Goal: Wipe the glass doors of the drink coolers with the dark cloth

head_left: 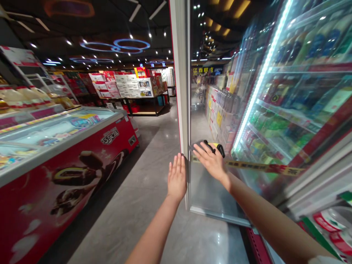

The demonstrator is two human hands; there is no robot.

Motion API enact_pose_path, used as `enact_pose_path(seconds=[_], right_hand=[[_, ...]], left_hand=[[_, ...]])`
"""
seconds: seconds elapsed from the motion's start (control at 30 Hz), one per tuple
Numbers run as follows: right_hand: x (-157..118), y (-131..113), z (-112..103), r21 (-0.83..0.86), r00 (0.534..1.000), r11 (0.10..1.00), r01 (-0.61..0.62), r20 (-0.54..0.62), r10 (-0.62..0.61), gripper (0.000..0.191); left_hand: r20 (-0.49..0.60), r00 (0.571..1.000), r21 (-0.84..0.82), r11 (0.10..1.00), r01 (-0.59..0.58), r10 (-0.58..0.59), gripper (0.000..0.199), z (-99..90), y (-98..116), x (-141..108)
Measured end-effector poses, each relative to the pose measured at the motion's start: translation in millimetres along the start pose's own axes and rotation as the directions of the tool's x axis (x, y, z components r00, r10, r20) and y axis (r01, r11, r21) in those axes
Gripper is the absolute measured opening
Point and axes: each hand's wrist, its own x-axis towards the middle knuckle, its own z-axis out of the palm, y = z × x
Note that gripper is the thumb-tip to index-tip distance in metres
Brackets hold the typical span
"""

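A glass cooler door (217, 198) with a pale frame stands swung out from a lit drinks cooler (299, 69). My left hand (177, 179) lies against the outer edge of the door frame, palm down, fingers stretched out and holding nothing. Flat on the glass is my right hand (213, 161), its fingers spread, with nothing in it. A yellow and black object (216, 147) shows just behind the right fingers at the glass; what it is I cannot make out. A yellow strip with lettering (255, 167) runs across the door.
On the left stands a red chest freezer (90, 172) with packaged goods under its glass top. Stacked boxes (134, 86) sit on a display table further back. Grey floor (123, 212) runs between freezer and door. Packed bottles (334, 223) are at the lower right.
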Motion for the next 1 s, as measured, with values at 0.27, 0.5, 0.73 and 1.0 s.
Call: enact_pose_path(seconds=[0.27,0.5,0.73,1.0], right_hand=[[-24.6,-20.6,14.0,-0.108,0.996,0.992,0.071,-0.042,-0.076,0.045],[-13.7,-10.5,7.3,-0.227,0.977,0.974,-0.002,-0.210,-0.047,0.043],[-40.1,-6.2,12.4,-0.217,0.951,0.950,0.224,-0.165,-0.262,0.042],[-49.6,-26.9,29.1,-0.259,0.970,0.966,0.019,-0.231,-0.081,0.048]], left_hand=[[-0.215,0.969,0.016,0.993,-0.119,0.120,0.087,27.8,-3.4,9.9],[-0.382,0.915,0.013,0.991,-0.134,0.129,0.090,51.7,-3.7,6.1],[-0.514,0.837,0.046,0.981,-0.190,0.187,0.084,56.0,-6.3,4.9],[-0.586,0.784,0.080,0.977,-0.198,0.207,0.074,61.6,-1.5,6.5]])
